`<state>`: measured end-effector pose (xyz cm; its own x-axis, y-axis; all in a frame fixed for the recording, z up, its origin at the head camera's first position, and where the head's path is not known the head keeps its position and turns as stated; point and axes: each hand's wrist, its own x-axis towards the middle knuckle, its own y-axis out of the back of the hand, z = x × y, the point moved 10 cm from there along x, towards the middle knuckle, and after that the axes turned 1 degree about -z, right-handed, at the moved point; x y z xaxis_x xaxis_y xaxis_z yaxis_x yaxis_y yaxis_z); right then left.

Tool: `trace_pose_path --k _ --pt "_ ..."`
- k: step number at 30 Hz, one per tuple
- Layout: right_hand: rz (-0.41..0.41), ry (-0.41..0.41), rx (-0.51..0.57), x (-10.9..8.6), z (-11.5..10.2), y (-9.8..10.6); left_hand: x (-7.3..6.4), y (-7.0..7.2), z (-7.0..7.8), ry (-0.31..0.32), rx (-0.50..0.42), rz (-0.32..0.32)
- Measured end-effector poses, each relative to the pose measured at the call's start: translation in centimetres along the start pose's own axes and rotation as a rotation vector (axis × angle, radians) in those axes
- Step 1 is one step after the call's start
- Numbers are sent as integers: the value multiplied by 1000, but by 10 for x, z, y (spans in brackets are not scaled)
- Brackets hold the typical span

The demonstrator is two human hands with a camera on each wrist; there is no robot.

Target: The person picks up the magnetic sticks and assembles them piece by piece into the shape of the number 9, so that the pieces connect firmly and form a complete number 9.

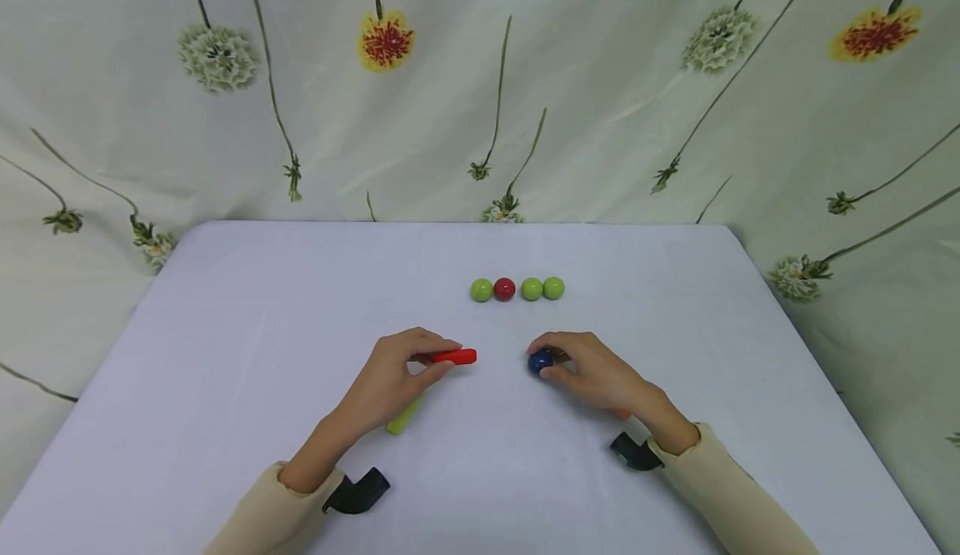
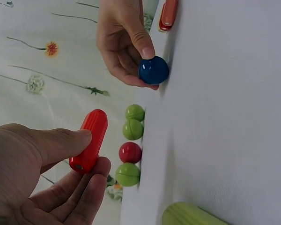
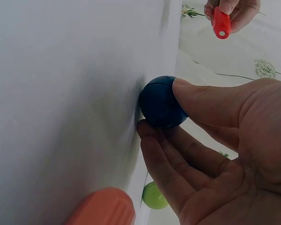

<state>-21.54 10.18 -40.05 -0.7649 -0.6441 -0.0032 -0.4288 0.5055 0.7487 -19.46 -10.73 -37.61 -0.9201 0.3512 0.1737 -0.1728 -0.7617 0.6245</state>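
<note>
My left hand (image 1: pixel 386 380) pinches a short red ridged stick (image 1: pixel 461 357) between thumb and fingers, above the white table. In the right wrist view a small pale disc shows in the end of that stick. Across from it, my right hand (image 1: pixel 600 373) grips a glossy dark blue ball (image 1: pixel 538 361) low at the tabletop; the left wrist view also shows this ball (image 2: pixel 153 70) under the thumb. A green stick (image 1: pixel 403 416) lies partly hidden below the left hand. Beneath the right wrist an orange stick (image 3: pixel 105 208) lies mostly covered in the head view.
Beyond the hands, a row of balls lies on the white tabletop (image 1: pixel 300 288): a green ball (image 1: pixel 482 290), a red ball (image 1: pixel 504 289) and two more green balls. A flower-printed cloth (image 1: pixel 600 80) hangs behind the table's far edge. Black wrist mounts (image 1: pixel 358 492) stick out at both sleeves.
</note>
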Motion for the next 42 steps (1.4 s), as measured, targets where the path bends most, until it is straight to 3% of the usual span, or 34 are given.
trace_pose_path --k 4,13,23,42 --pt "4 2 -5 0 0 1 8 -7 7 -6 -8 -3" --pt "7 -21 -8 1 0 1 22 -33 10 46 -33 -31" --pt "-1 -20 -3 0 0 1 33 -57 13 34 -43 -67" --pt "17 -28 -2 -2 0 2 35 -74 10 66 -41 -77"
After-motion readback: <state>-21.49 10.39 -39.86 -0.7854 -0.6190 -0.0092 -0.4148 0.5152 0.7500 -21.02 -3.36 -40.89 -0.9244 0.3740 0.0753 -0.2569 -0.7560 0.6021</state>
